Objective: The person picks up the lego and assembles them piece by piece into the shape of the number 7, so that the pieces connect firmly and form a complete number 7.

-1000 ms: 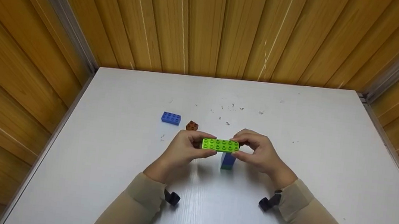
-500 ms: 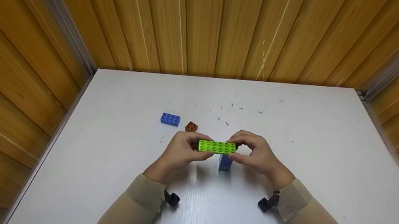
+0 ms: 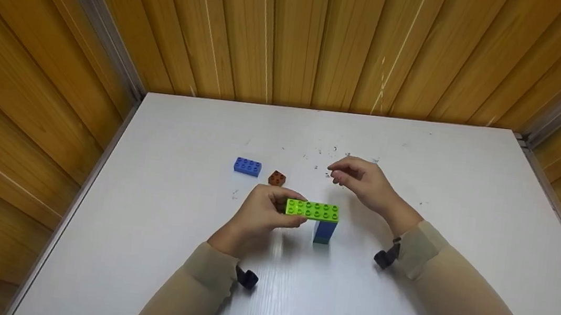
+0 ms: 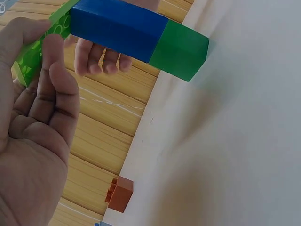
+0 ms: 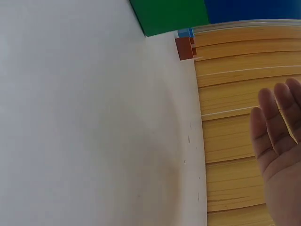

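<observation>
A long lime-green building brick [image 3: 312, 210] lies flat across the top of an upright column, its left part jutting out past it. The column has a tall blue brick [image 4: 117, 29] over a green brick [image 4: 181, 49], which stands on the table. My left hand [image 3: 266, 211] pinches the lime brick's left end between thumb and fingers. Up and to the right of the stack, my right hand [image 3: 365, 182] is off the brick, fingers loosely bent and holding nothing; in the right wrist view its fingers [image 5: 277, 125] look extended.
Beyond my left hand lie an orange-brown brick [image 3: 277, 178] and a blue studded brick [image 3: 248, 166]. The white table [image 3: 179, 167] is bounded by wood-look panels [image 3: 294, 37] at the back and sides.
My right hand has let go of the lime brick's right end and moved away toward the back right. My left hand keeps its pinch on the left end.
</observation>
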A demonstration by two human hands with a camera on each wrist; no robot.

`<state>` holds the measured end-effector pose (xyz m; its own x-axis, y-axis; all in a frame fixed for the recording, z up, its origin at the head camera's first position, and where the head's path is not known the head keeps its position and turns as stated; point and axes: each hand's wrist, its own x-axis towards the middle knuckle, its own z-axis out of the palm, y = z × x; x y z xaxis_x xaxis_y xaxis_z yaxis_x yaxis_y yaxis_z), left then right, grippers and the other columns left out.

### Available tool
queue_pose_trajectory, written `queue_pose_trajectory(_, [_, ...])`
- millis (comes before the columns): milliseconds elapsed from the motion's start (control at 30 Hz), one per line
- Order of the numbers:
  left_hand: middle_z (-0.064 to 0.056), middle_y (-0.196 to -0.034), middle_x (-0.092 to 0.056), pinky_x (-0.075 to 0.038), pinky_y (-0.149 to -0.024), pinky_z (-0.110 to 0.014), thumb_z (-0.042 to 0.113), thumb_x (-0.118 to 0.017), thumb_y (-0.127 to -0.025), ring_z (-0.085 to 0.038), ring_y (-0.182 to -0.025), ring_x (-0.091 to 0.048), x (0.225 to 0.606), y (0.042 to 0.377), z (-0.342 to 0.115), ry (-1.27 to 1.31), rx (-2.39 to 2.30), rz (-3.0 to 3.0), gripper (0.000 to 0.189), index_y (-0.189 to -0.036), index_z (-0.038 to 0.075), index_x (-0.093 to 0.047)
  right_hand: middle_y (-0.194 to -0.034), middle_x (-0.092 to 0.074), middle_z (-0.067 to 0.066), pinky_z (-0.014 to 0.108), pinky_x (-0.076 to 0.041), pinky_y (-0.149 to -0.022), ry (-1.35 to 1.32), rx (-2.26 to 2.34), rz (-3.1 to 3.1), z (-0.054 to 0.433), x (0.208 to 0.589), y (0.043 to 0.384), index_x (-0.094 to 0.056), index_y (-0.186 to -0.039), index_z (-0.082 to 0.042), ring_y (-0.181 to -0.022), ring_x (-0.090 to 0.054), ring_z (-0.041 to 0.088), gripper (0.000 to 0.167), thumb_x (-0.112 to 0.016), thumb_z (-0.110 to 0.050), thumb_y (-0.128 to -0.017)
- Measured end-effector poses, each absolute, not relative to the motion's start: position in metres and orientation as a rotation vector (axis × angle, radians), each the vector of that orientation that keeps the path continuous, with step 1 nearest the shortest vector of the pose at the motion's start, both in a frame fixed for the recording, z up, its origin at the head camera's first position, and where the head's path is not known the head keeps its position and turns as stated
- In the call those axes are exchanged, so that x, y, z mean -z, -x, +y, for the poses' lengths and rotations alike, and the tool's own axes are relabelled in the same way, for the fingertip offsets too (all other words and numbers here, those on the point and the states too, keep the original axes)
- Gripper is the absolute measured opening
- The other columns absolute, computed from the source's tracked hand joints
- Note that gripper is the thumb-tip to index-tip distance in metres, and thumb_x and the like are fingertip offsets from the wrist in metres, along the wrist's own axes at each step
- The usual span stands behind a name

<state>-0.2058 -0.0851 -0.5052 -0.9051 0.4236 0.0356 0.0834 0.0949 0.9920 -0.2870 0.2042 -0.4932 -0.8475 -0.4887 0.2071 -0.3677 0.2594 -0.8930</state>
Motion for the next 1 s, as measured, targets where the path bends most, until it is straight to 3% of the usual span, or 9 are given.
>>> queue_pose_trajectory(167, [-0.019,-0.115,-0.087,-0.069,-0.083,-0.025,0.001,-0.089,-0.093,-0.017,-0.097,-0.085,0.505,0.207,-0.087,-0.536,-1.917,2.075,0.033,-0.126,0.002,-0.084,-0.123,-0.080,0.012,0.020,-0.059,-0.090,0.734,1.538,2.485,0.176,0.486,0.321,-0.080,-0.131,-0.007,-0.106,-0.072,0.015,0.028,-0.078,-0.024,-0.109])
queue_pose_trajectory(433, [-0.020,-0.113,-0.087,-0.070,-0.083,-0.025,0.002,-0.091,-0.090,-0.015,-0.096,-0.085,0.506,0.206,-0.086,-0.587,-1.909,2.077,0.034,-0.123,0.001,-0.085,-0.125,-0.080,0.012,0.028,-0.055,-0.090,0.622,1.441,2.510,0.124,0.493,0.358,-0.077,-0.139,-0.004,-0.112,-0.069,0.023,0.044,-0.083,-0.032,-0.105])
queue_pose_trajectory(767, [-0.023,-0.108,-0.086,-0.066,-0.078,-0.020,0.002,-0.092,-0.089,-0.008,-0.086,-0.080,0.508,0.204,-0.088,-0.667,-1.907,2.059,0.033,-0.121,-0.003,-0.084,-0.142,-0.076,0.012,0.034,-0.054,-0.094,0.636,1.208,2.433,0.078,0.499,0.378,-0.074,-0.149,-0.010,-0.120,-0.066,0.026,0.063,-0.092,-0.039,-0.096])
queue_pose_trajectory(1000, [-0.027,-0.106,-0.085,-0.063,-0.075,-0.019,0.002,-0.091,-0.089,-0.006,-0.086,-0.079,0.510,0.206,-0.084,-0.715,-1.929,2.022,0.032,-0.119,-0.005,-0.084,-0.139,-0.078,0.008,0.042,-0.058,-0.106,0.653,1.117,2.414,0.056,0.501,0.377,-0.076,-0.145,-0.010,-0.121,-0.070,0.025,0.063,-0.095,-0.038,-0.092])
